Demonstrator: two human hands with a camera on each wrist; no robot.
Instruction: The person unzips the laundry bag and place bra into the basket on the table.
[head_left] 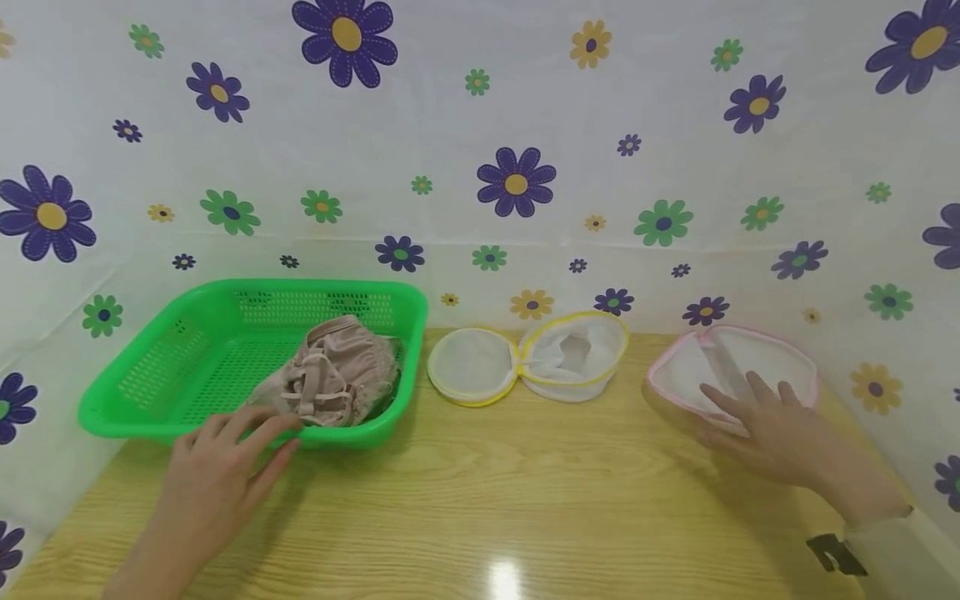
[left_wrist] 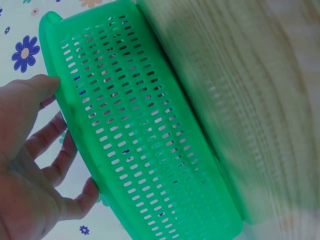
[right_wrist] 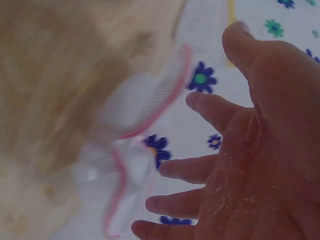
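Observation:
My left hand point(head_left: 221, 467) is at the front rim of a green plastic basket point(head_left: 105, 408). In the left wrist view its thumb lies on the outer side of the rim, the other fingers reaching over behind it. A crumpled dusty-pink garment point(head_left: 352, 358) with thin straps lies in the basket's right side. On the right, my right hand point(head_left: 787, 437) is spread over a white mesh laundry bag point(head_left: 772, 358) with pink trim. The right wrist view shows the fingers apart and nothing gripped; the pink-trimmed bag point(right_wrist: 135, 105) is blurred there.
Between basket and pink-trimmed bag, a yellow-trimmed mesh laundry bag point(head_left: 472, 367) lies unfolded in two round halves. All stand on a wood-grain table point(head_left: 480, 492). A white flowered cloth point(head_left: 450, 133) hangs behind and at the sides.

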